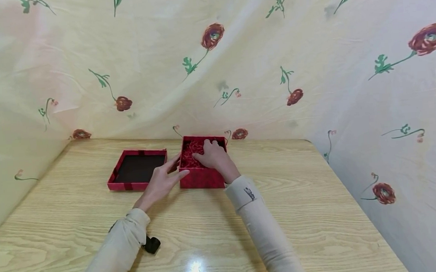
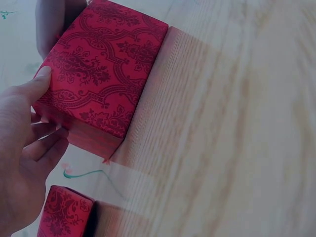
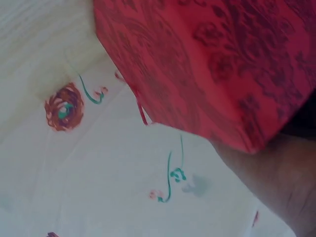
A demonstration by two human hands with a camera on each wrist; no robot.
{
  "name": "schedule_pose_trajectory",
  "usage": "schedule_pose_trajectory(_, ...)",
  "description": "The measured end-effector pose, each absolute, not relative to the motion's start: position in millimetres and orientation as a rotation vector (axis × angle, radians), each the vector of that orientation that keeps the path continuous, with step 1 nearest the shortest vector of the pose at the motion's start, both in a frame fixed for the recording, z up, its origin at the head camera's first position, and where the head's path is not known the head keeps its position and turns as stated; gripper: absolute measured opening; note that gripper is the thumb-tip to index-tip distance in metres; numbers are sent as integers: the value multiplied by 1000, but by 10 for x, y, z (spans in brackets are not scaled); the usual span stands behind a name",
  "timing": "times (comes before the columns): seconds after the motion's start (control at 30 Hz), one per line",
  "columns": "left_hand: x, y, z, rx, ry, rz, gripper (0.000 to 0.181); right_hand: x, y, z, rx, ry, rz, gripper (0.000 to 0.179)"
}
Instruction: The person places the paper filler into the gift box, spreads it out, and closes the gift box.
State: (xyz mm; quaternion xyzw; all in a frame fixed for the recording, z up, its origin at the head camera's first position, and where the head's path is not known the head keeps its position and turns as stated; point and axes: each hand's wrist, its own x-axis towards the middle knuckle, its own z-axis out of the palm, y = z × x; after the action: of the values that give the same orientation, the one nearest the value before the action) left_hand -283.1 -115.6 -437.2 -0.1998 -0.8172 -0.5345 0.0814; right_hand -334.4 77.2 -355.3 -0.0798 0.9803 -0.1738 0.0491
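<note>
A red patterned box (image 1: 202, 178) stands open-topped toward the back of the table, with red shredded paper (image 1: 190, 155) inside. My left hand (image 1: 161, 180) holds its near left corner: in the left wrist view the thumb lies on the patterned front face and the fingers bend against the side. Over the near rim, my right hand (image 1: 214, 155) reaches down into the box onto the shredded paper. Its fingertips are partly hidden there, and I cannot tell whether they grip anything. The right wrist view shows the box's outer wall (image 3: 197, 64) hiding most of that hand.
Left of the box lies a red lid (image 1: 130, 186), its dark inside facing up. A small black object (image 1: 152, 244) shows by the left cuff. The wooden table (image 1: 307, 214) backs onto a flowered cloth (image 1: 153, 73), which also hangs along both sides.
</note>
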Motion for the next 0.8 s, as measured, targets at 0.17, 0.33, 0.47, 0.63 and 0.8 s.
schedule_pose_trajectory(0.17,-2833,-1151,-4364,-602,-2433,-1584,69,-3301,775,-3494,-245,3065,-585,76)
schedule_pose_trajectory(0.33,-2829,-1145,-4370,-596,-2434,-1565,69,-3324,768,-3516,-224,3072,-584,80)
schedule_pose_trajectory(0.47,-2833,-1138,-4379,-599,-2424,-1562,70,-3356,770,-3562,-196,3044,-548,75)
schedule_pose_trajectory(0.63,-2839,-1136,-4384,-615,-2412,-1571,69,-3398,783,-3622,-200,3001,-528,73)
schedule_pose_trajectory(0.8,-2824,-1131,-4368,-612,-2419,-1571,69,-3436,795,-3653,-242,2975,-488,75)
